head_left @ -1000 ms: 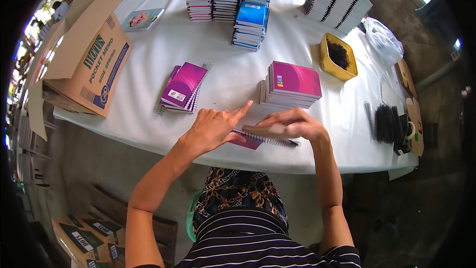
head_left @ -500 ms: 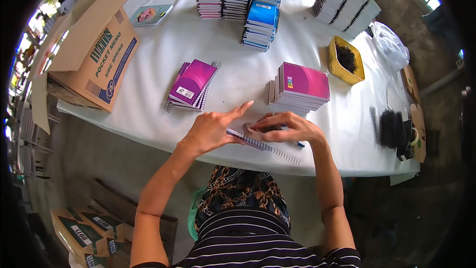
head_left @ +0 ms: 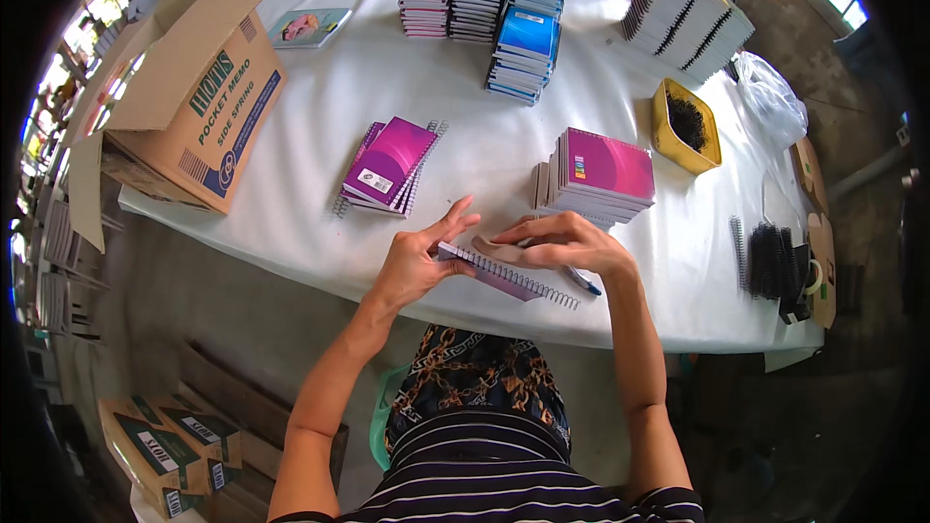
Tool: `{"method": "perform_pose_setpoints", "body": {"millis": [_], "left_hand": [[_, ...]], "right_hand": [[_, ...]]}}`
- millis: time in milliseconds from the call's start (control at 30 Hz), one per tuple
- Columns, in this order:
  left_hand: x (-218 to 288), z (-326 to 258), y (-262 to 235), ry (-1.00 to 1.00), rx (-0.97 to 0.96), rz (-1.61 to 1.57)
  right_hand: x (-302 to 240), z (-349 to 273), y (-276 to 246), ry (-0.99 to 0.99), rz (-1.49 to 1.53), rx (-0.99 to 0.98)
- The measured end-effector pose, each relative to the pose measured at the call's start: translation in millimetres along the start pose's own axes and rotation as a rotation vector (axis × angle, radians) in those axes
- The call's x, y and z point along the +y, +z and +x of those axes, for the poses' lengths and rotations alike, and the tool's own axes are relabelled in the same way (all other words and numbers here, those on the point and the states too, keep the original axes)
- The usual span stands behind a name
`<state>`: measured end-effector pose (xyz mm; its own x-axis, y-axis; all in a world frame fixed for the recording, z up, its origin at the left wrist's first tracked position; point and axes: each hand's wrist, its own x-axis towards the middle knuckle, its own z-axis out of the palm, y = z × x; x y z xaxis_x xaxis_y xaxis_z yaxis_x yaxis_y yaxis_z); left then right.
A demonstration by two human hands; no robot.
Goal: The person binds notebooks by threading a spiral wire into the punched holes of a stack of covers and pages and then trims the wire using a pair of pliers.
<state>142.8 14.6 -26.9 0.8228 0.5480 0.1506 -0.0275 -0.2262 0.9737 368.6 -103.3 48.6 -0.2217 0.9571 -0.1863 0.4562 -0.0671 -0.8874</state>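
A person in a dark striped top works with both hands at a white-covered table (head_left: pixel 484 160), a purple notebook (head_left: pixel 509 281) held on edge just below the centre of the frame. The left hand (head_left: pixel 412 266) clamps the notebook's left end, its thumb in front and the other fingers behind, the forefinger reaching out past the edge. The right hand (head_left: pixel 572 247) arches over the upper edge, its fingers close together and their tips at the binding; whether they pinch it cannot be told. A wire coil (head_left: pixel 538 288) runs along that edge and sticks out beyond the notebook's lower right end, near a blue pen (head_left: pixel 584 282) lying below the right hand. Just above the right hand stands a stack of purple-covered notebooks (head_left: pixel 610 167); left of centre, a smaller pile of purple notebooks (head_left: pixel 399 160) lies fanned out. An open cardboard box (head_left: pixel 218 121) fills the upper left, while blue notebooks (head_left: pixel 526 34) rise in stacks at upper centre. To the right, a yellow tub (head_left: pixel 696 161) holds a dark tangle of small pieces, and black coils (head_left: pixel 772 261) lie heaped near the table's right edge, beside a roll of tape (head_left: pixel 816 273)
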Motion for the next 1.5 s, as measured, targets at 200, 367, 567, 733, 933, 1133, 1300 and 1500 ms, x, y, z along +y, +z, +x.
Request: {"method": "perform_pose_setpoints", "body": {"millis": [200,367,567,733,933,1133,1300,1500], "left_hand": [[1,0,0,0.031,0.006,-0.004],[-3,-1,-2,-0.038,-0.047,-0.068],[-17,-4,-20,0.002,-0.254,-0.255],[-7,-3,-6,0.018,-0.223,-0.408],[-9,-6,-7,-0.059,-0.191,-0.375],[15,-13,14,0.218,0.013,0.290],[-8,-26,34,0.201,0.129,0.673],[-2,-26,45,0.227,0.231,0.836]], "right_hand": [[0,5,3,0.066,-0.021,0.040],[-3,4,5,0.068,-0.077,0.050],[-15,-93,-11,-0.031,-0.165,0.440],[47,-162,-8,0.372,-0.638,0.860],[52,-103,56,0.159,-0.830,0.952],[73,-70,80,0.191,-1.024,0.858],[41,-66,106,0.086,-0.615,0.964],[1,-48,131,-0.117,-0.695,0.830]]}}
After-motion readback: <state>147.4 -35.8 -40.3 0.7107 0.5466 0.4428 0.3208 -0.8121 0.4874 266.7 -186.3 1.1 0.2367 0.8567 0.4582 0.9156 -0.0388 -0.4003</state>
